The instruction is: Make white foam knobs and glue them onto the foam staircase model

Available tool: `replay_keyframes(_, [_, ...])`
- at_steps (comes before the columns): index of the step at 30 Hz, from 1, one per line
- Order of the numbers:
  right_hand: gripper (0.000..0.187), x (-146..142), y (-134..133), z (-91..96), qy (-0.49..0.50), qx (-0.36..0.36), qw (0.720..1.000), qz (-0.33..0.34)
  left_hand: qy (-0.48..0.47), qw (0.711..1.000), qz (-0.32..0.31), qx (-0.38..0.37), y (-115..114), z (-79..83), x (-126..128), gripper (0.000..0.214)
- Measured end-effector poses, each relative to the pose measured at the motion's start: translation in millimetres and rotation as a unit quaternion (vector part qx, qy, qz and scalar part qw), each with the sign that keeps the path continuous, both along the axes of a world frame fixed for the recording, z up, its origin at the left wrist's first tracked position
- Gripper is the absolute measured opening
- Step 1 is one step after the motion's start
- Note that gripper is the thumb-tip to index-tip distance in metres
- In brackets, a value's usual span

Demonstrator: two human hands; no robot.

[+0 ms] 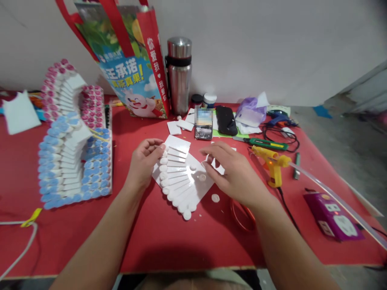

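Observation:
A white fan-shaped piece point(178, 177), built of stepped flat strips with round white discs along its outer edge, lies on a white sheet point(201, 187). My left hand point(147, 158) is closed at its upper left end, thumb over a disc there. To the right of the fan, my right hand point(231, 169) hovers with thumb and forefinger nearly together. Something small and white seems to be between those fingertips, too hidden to name. Loose round white discs lie close by, one on the red table point(215, 198). Orange-handled scissors point(242, 215) rest partly under my right forearm.
Finished-looking blue point(63, 161) and pink point(59, 92) disc-edged pieces stand left. Behind are a shopping bag point(136, 76), steel flask point(180, 78), phone point(204, 129) and black case point(226, 121). Right are a yellow glue gun point(273, 163), green-handled knife point(267, 143) and purple box point(332, 217).

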State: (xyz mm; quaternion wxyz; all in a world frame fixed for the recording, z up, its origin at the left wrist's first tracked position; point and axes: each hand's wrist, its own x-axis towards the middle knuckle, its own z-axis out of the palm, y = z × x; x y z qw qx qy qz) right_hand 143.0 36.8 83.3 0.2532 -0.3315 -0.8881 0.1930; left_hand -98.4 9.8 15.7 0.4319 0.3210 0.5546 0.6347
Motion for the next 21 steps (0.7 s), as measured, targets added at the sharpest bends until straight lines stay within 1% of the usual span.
replay_keyframes(3, [0.022,9.2,-4.9,-3.9,-0.001,-0.003,1.0,-0.007,-0.011,1.0,0.003,0.001,0.8,4.4,2.5,0.033])
replay_keyframes(7, [0.024,18.1,-10.5,-7.0,-0.015,-0.017,0.999,-0.026,-0.033,0.999,0.0,-0.012,0.3,8.4,4.7,0.036])
replay_keyframes(10, [0.025,23.6,-15.4,-7.0,-0.018,-0.037,0.998,-0.045,-0.042,0.999,-0.007,-0.024,0.5,8.6,5.1,0.033])
replay_keyframes(12, [0.023,26.7,-18.3,-7.3,-0.017,-0.045,0.997,-0.056,-0.051,0.999,-0.011,-0.015,1.2,7.5,5.2,0.03])
replay_keyframes(15, [0.021,30.5,-21.8,-9.1,-0.012,-0.052,0.996,-0.068,-0.072,0.997,-0.021,-0.002,1.8,5.0,5.3,0.036])
replay_keyframes(17, [0.02,33.1,-23.5,-10.9,-0.012,-0.058,0.995,-0.076,-0.058,0.998,-0.02,-0.003,1.2,3.4,5.3,0.035])
replay_keyframes(21, [0.021,38.6,-25.4,-14.6,-0.019,-0.061,0.994,-0.092,-0.005,1.0,-0.009,-0.013,-1.1,1.1,5.4,0.024])
